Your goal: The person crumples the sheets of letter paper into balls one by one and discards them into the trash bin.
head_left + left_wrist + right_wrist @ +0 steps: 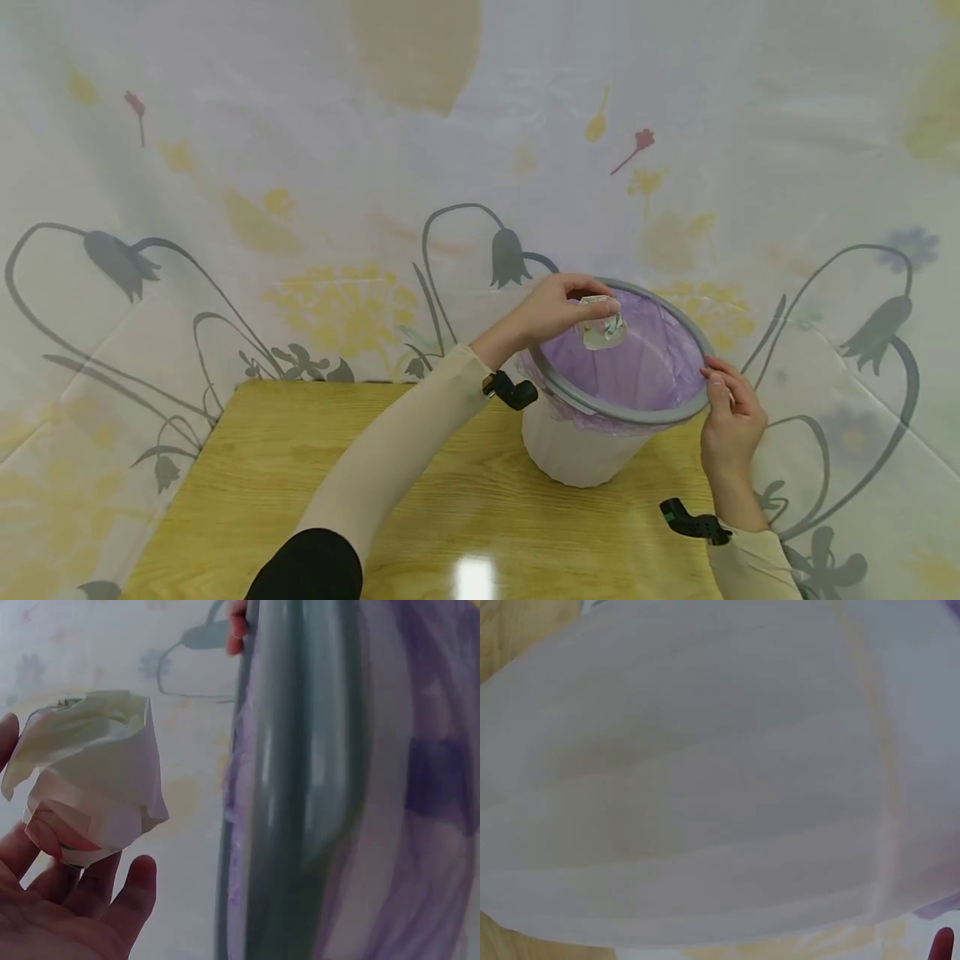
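A small white bin (573, 454) with a grey rim ring (622, 410) and a purple liner (637, 367) stands on the wooden table (300, 467). My left hand (583, 305) holds a crumpled piece of white paper (602, 327) just above the bin's opening, near its far left rim. In the left wrist view the paper (97, 772) sits in my curled fingers (82, 892) beside the rim ring (300, 787). My right hand (714, 382) pinches the rim on its right side. The right wrist view is filled by the bin's white wall (705, 772), with one fingertip (943, 946) at the bottom corner.
The bin stands at the table's far right part. A flower-patterned cloth (337, 208) covers everything behind and beside the table. Small black camera mounts sit at both wrists (513, 390).
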The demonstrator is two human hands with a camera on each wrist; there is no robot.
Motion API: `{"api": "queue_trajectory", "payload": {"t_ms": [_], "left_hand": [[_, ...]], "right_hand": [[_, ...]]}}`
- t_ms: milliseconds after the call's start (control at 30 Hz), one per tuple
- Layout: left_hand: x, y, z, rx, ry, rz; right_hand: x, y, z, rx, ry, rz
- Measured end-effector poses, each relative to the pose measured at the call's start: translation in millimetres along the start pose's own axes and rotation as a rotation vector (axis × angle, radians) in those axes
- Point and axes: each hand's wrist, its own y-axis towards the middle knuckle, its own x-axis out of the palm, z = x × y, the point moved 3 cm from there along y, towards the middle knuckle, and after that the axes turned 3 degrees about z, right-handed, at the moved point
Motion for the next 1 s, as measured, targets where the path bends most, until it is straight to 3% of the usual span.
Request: {"api": "queue_trajectory", "payload": {"t_ms": [133,433,733,1000], "left_hand": [[6.5,22.7,-1.3,-0.021,0.046,-0.091],[7.5,52.7,3.0,-0.054,0.032,-0.162],[11.1,57.2,-11.1,-0.136,-0.091,-0.192],[12.1,56.7,-16.7,-0.131,-0.148,-0.195]], "right_hand": [[0.4,-2.1,0.5,-0.002,0.048,0.02],[-0.5,-2.5,5.3,0.011,0.133,0.049],[0.3,-5.3,4.7,0.007,0.166,0.059],[2.1,-6.4,3.4,-0.021,0.173,0.074]]}}
